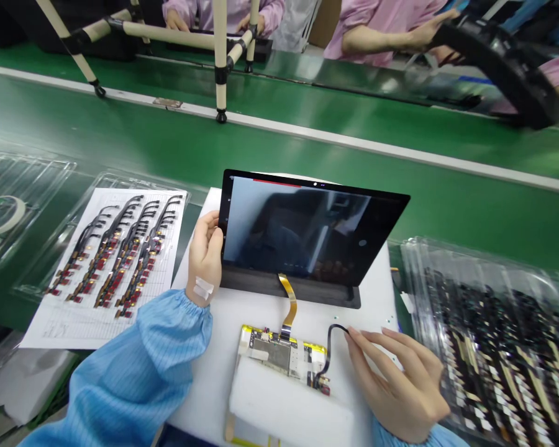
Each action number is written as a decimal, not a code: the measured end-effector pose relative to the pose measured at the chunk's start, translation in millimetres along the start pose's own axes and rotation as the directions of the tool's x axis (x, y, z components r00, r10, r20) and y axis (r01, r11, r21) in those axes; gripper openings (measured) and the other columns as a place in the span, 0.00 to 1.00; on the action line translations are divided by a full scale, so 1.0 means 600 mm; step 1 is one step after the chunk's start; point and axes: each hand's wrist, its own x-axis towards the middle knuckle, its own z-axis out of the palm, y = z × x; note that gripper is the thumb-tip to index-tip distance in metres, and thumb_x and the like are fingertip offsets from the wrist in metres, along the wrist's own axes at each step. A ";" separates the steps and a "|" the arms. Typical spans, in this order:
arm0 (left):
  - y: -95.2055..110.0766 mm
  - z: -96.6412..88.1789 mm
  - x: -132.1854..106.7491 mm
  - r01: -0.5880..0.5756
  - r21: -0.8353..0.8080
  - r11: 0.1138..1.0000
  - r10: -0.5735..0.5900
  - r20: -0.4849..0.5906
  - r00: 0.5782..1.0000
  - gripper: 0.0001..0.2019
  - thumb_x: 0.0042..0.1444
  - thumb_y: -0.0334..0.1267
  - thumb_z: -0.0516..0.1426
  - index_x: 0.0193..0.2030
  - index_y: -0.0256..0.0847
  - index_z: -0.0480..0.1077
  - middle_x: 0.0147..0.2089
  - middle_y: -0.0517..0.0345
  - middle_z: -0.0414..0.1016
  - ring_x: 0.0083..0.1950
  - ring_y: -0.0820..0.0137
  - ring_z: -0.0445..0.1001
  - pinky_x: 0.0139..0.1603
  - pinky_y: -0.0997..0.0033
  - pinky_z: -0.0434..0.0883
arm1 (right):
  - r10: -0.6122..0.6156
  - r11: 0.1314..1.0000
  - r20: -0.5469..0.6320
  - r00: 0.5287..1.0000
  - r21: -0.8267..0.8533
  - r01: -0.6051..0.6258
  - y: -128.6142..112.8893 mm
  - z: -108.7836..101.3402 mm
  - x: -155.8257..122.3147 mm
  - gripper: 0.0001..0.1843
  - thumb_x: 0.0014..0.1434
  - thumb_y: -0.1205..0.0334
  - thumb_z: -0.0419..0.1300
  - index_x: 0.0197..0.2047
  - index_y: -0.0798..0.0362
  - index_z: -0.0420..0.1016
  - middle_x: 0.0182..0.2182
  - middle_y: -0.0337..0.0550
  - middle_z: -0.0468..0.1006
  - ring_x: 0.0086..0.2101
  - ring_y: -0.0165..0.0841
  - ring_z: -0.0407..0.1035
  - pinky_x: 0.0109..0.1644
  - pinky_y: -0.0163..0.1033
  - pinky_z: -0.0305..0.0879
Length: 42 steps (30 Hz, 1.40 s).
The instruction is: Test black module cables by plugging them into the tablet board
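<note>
My left hand [205, 257] grips the left edge of a tablet screen [298, 233], which stands tilted in a dark slotted holder [289, 290]. The display is lit and shows a camera-like picture. A gold ribbon cable [289, 301] runs from below the screen down to a circuit board [279, 352] with yellow edging. Between thumb and fingertips, my right hand [395, 379] pinches the end of a black cable [330, 347]. That cable's other end meets a small connector board [321, 383] at the circuit board's right. White foam [289, 397] covers the lower part of the assembly.
Rows of cabled small boards [121, 261] lie on printed paper [51, 323] at left. A roll of tape [2, 214] sits on clear trays further left. Another clear tray [489, 347] full of parts is at right. Beyond a pipe frame [220, 68], co-workers in pink sleeves work.
</note>
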 end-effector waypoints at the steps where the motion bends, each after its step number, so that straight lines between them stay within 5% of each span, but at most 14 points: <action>1: 0.000 0.000 0.000 0.001 0.001 1.000 -0.001 -0.002 1.000 0.15 0.55 0.39 0.51 0.48 0.35 0.64 0.46 0.49 0.70 0.49 0.66 0.69 0.51 0.63 0.65 | -0.002 1.000 0.003 1.000 0.005 0.002 0.000 0.000 0.000 0.12 0.47 0.76 0.65 0.34 0.55 0.71 0.24 0.40 0.71 0.31 0.33 0.66 0.35 0.40 0.62; 22: -0.019 -0.013 0.005 0.029 0.053 0.998 -0.028 -0.033 0.999 0.14 0.56 0.40 0.51 0.48 0.38 0.64 0.47 0.51 0.68 0.51 0.67 0.67 0.55 0.67 0.62 | 0.092 0.973 0.012 0.996 0.210 -0.093 0.011 0.003 0.005 0.04 0.58 0.70 0.56 0.35 0.54 0.72 0.28 0.41 0.71 0.33 0.29 0.66 0.38 0.39 0.64; 42: -0.026 -0.019 0.006 0.055 0.062 0.997 -0.053 -0.034 0.998 0.15 0.57 0.42 0.51 0.49 0.40 0.65 0.48 0.51 0.69 0.51 0.66 0.67 0.55 0.66 0.63 | 0.084 0.972 -0.084 0.993 0.225 -0.063 0.007 -0.008 0.004 0.07 0.55 0.75 0.57 0.35 0.55 0.72 0.28 0.42 0.71 0.34 0.30 0.66 0.36 0.38 0.67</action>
